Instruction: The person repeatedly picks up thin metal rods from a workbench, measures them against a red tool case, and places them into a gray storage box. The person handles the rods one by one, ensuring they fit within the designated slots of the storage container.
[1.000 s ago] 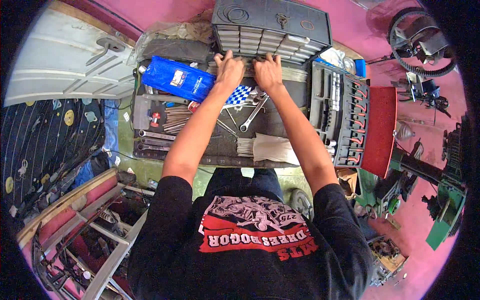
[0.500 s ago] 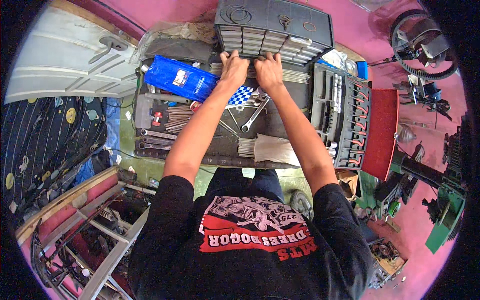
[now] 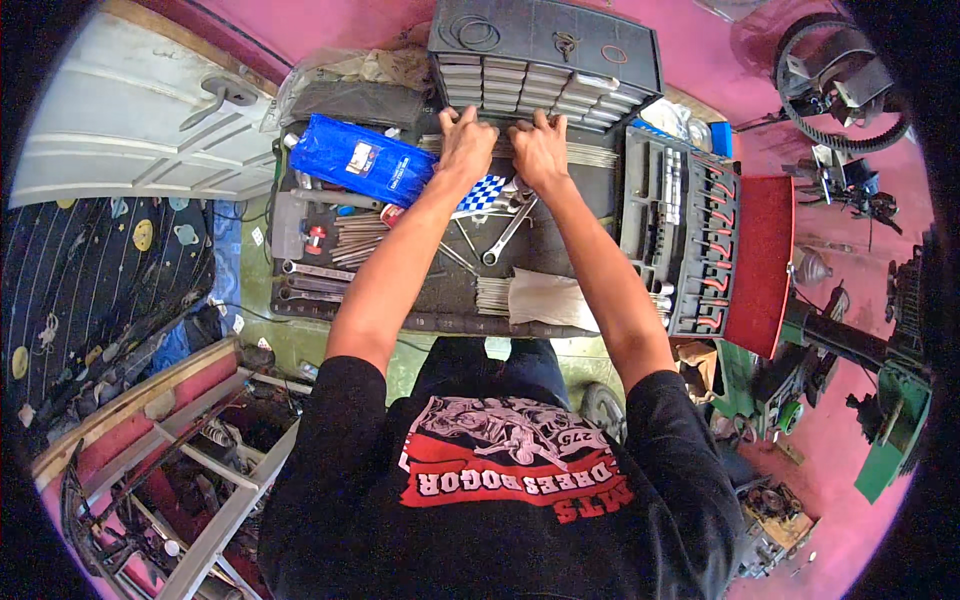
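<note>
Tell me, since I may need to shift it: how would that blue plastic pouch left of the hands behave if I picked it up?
The blue pouch looks like soft plastic film, so it would probably sag. Its glossy surface may be slippery. It lies flat among metal wrenches, so it seems unlikely to roll.

Repair workshop, wrenches [image 3: 315, 285] on the floor, socket set [image 3: 690, 240], drawer organiser [image 3: 545, 60]

Beside you lay blue pouch [image 3: 368, 159], socket set case [image 3: 690, 240] with red lid (open), loose wrenches [image 3: 312, 278] on tray, toothed belt [image 3: 830, 75] on pink floor, white door panel [image 3: 110, 120].
</note>
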The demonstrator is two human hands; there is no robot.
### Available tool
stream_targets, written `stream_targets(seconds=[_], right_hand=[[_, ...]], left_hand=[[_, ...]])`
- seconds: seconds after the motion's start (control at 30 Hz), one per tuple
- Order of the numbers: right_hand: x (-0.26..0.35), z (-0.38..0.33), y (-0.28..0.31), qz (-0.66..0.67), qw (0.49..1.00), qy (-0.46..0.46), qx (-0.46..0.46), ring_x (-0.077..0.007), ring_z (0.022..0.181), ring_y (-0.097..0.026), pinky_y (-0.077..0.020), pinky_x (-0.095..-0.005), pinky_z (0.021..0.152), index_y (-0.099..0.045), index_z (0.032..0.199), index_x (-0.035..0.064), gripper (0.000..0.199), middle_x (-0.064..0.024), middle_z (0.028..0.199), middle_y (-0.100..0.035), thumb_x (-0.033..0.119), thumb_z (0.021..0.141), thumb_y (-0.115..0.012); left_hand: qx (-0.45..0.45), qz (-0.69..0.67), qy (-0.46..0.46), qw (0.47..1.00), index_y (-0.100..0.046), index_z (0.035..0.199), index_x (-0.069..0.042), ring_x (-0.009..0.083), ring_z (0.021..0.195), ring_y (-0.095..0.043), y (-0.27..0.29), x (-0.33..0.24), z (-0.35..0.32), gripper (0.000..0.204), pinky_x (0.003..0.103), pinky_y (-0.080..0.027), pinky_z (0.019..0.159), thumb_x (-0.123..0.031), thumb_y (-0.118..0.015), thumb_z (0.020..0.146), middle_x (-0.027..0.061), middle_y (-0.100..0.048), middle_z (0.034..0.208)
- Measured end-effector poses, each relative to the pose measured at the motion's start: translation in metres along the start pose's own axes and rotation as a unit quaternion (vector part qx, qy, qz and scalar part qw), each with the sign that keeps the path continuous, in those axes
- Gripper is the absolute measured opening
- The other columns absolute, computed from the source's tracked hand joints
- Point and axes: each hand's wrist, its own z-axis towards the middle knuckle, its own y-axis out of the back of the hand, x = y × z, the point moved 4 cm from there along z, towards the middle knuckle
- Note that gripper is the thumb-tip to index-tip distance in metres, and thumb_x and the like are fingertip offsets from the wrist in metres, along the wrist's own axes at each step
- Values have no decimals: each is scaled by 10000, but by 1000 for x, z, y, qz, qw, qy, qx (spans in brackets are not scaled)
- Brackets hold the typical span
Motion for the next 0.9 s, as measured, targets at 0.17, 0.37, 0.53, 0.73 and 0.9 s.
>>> stream_targets(seconds=[0.17,0.37,0.53,0.73,0.9], right_hand=[[-1,-8,-2,0,999,6,-52,-239,1137,-575,-374,-519,973,-743,977,156,207,-8,1000,-718,158,792,-651],[2,-10,8,-14,999,-3,-51,-243,1149,-570,-374,-521,978,-729,983,146,192,-17,1026,-714,162,815,-637],[-4,-11,9,-39,998,-1,-49,-245,1194,-553,-363,-534,999,-727,987,139,193,-29,1045,-718,167,826,-625],[-28,-31,16,-86,995,0,-58,-238,1190,-547,-366,-539,1010,-727,1013,165,239,-9,1038,-696,174,781,-670],[-53,-53,28,-101,994,-38,-29,-220,1200,-537,-340,-585,1015,-753,1070,210,276,26,1062,-703,157,827,-631]], left_hand=[[-16,-22,2,1000,-772,837,-114,255,1113,-589,2,-1,-3,135,561,-342,987,-82,-648,795,46,-745,890],[-36,-2,-18,999,-771,853,-120,237,1077,-589,8,-1,-5,121,547,-346,933,-112,-661,802,25,-729,877],[-32,-7,-15,999,-766,818,-134,244,1109,-601,14,-2,-7,118,563,-338,974,-87,-671,766,32,-732,882],[-26,-10,-27,999,-773,841,-139,239,1123,-594,25,3,-16,134,565,-332,986,-92,-667,773,28,-733,910],[-44,24,-59,997,-755,883,-147,216,1063,-604,27,0,-26,135,553,-353,930,-113,-651,803,14,-730,902]])
